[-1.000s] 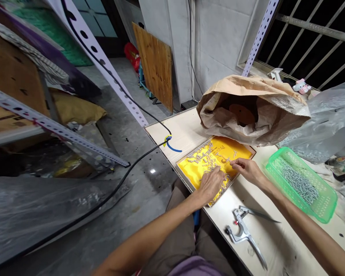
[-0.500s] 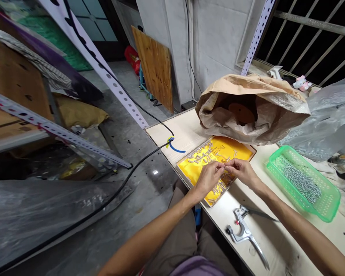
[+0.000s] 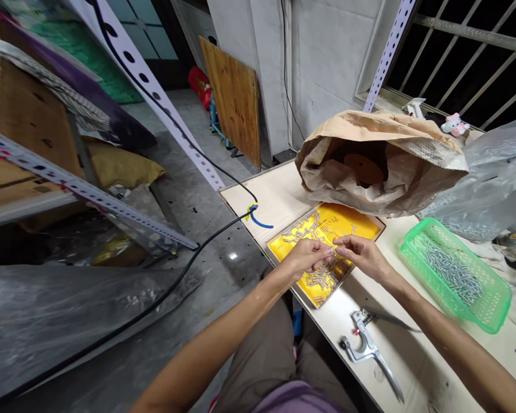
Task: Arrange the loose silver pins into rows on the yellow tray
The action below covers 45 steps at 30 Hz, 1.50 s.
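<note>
Left hand [image 3: 307, 256], right hand [image 3: 361, 255] curled over tray [image 3: 361, 221]; grip unclear. Wrist bump risked scattering metal pieces [image 3: 321, 280].

From my side the yellow-lined tray [image 3: 355, 219] lies open to reach over its low near rim — but close behind it the paper bag [image 3: 387, 127] rises and shuts off the far approach. A strip of surface [image 3: 279, 182] runs between tray and green basket [image 3: 494, 321], crossed by my right forearm [image 3: 434, 318], with the pliers [image 3: 368, 344] lying nearer me. Leftward, the black cable [image 3: 206, 244] crosses the surface's edge.
</note>
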Each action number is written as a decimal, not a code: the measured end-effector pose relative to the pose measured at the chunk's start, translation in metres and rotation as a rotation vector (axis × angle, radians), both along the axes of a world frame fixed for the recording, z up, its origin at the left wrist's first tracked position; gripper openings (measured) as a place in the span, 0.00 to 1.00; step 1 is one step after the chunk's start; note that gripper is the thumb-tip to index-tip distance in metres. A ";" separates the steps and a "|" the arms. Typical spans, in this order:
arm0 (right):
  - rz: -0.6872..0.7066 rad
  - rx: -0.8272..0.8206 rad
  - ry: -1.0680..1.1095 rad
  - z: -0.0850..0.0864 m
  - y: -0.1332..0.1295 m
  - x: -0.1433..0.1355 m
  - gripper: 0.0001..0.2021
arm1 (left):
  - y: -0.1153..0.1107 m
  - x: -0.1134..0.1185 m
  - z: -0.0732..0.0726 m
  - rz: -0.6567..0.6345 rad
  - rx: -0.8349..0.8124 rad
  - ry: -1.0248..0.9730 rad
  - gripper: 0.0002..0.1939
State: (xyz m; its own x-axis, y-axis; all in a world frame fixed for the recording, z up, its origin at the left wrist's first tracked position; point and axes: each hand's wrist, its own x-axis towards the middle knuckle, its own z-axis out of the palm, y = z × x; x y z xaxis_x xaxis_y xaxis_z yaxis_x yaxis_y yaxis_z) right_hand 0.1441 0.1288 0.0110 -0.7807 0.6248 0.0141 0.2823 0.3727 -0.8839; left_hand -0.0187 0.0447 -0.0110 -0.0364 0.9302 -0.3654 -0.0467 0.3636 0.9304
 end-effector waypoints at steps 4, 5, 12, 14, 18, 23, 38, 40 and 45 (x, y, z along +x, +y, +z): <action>0.060 0.364 -0.257 0.000 -0.005 0.001 0.08 | -0.004 -0.012 -0.013 0.053 0.124 0.365 0.10; 0.112 0.417 -0.357 0.000 -0.008 0.001 0.07 | -0.005 -0.014 -0.015 0.054 0.162 0.475 0.07; 0.268 0.555 -0.746 -0.003 -0.027 -0.013 0.02 | -0.016 -0.016 -0.017 -0.051 0.239 0.790 0.09; 0.245 0.576 -0.723 -0.006 -0.027 -0.014 0.02 | -0.019 -0.014 -0.015 -0.101 0.248 0.841 0.09; 0.133 0.534 -0.636 -0.012 -0.018 -0.010 0.06 | -0.027 -0.007 -0.013 -0.245 0.233 0.925 0.09; 0.052 0.491 -0.592 -0.018 -0.010 -0.003 0.08 | -0.031 -0.001 -0.009 -0.309 0.180 0.990 0.10; 0.032 0.260 -0.328 -0.022 -0.007 0.003 0.11 | -0.030 0.002 -0.005 -0.338 0.155 1.010 0.10; 0.032 0.248 -0.313 -0.021 -0.009 0.003 0.12 | -0.032 0.000 -0.003 -0.292 0.187 0.962 0.10; -0.008 0.144 -0.254 -0.023 -0.011 0.005 0.10 | -0.044 -0.001 0.002 -0.349 0.224 0.896 0.08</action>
State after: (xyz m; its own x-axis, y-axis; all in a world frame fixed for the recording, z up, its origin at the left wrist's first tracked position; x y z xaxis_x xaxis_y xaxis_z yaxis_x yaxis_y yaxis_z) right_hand 0.1487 0.1181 -0.0117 -0.7658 0.6365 -0.0918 0.4910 0.4865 -0.7227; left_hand -0.0196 0.0007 -0.0087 0.0761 0.9856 -0.1510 0.7853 0.0341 0.6182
